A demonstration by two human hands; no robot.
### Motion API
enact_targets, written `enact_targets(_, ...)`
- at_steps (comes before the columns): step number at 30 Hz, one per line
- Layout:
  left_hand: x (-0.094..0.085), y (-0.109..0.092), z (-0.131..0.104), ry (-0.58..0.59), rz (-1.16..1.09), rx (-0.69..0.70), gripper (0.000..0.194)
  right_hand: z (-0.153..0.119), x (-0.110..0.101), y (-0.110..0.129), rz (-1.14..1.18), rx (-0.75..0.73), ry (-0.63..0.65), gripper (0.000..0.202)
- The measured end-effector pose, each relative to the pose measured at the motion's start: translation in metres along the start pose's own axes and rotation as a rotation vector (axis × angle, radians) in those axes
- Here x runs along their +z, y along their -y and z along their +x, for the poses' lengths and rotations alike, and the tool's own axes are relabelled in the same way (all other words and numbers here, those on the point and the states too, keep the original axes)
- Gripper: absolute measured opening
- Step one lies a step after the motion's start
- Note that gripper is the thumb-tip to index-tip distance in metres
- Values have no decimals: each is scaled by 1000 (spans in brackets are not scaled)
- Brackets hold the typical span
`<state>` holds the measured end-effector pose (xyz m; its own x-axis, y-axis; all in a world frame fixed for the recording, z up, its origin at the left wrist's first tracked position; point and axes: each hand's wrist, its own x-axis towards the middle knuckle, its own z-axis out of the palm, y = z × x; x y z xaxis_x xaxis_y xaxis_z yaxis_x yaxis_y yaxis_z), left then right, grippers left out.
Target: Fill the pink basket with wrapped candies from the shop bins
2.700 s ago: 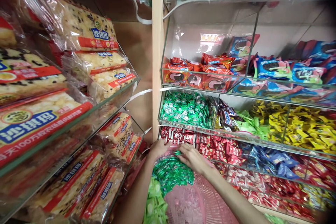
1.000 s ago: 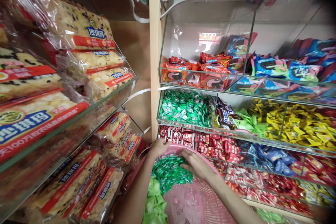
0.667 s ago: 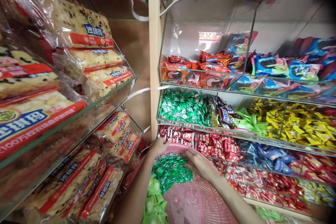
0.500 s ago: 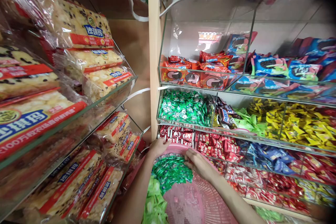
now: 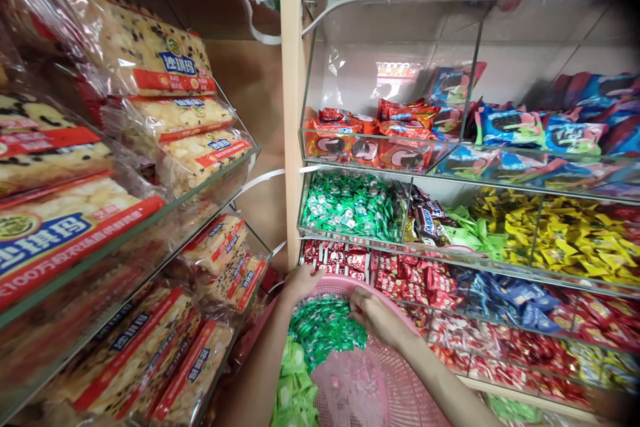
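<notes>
I'm keeping my left hand (image 5: pixel 301 280) curled on the pink basket (image 5: pixel 373 383) rim by the bottom shelf; right hand (image 5: pixel 373 315), fingers bent, has slid down onto the dark-green candies (image 5: pixel 325 330) piled inside. Can't tell whether it's pinching any.

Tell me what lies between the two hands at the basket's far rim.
In the head view, dark green wrapped candies fill the gap between the left hand and right hand, heaped in the pink mesh basket; the right hand's fingers touch them.
</notes>
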<state>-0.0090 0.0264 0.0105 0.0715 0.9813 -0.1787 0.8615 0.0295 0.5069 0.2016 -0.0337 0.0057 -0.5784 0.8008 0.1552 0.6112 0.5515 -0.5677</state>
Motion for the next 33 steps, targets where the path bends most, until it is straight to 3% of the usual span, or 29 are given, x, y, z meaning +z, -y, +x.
enact_targets(14, 0, 0, 0, 8, 13, -10, 45, 3, -3, -3, -46, 10, -13, 12)
enact_targets(17, 1, 1, 0, 0, -1, -5, 46, 10, -8, 0, -86, -16, 7, 4)
enact_targets(26, 0, 0, 0, -4, -14, 15, 46, 19, -8, -16, -174, -76, 75, 16)
enact_targets(33, 3, 4, 3, -5, -57, -5, 44, 21, -9, -9, -263, -102, 86, 26)
